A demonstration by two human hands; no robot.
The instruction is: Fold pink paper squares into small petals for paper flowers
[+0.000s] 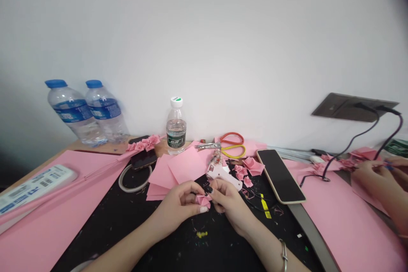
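Observation:
A small folded pink paper flower is held between my two hands above the black mat. My left hand pinches it from the left, thumb below and fingers curled behind. From the right, the fingertips of my right hand grip its edge. Just beyond them lie pink paper squares in a loose stack and a white glue gun. Several finished-looking pink paper flowers rest right of the glue gun. Scissors with red and yellow handles lie behind.
A phone lies at right, near black cables from a wall socket. Another person's hands work at far right. Water bottles stand along the wall. A tape roll and large pink sheets are at left.

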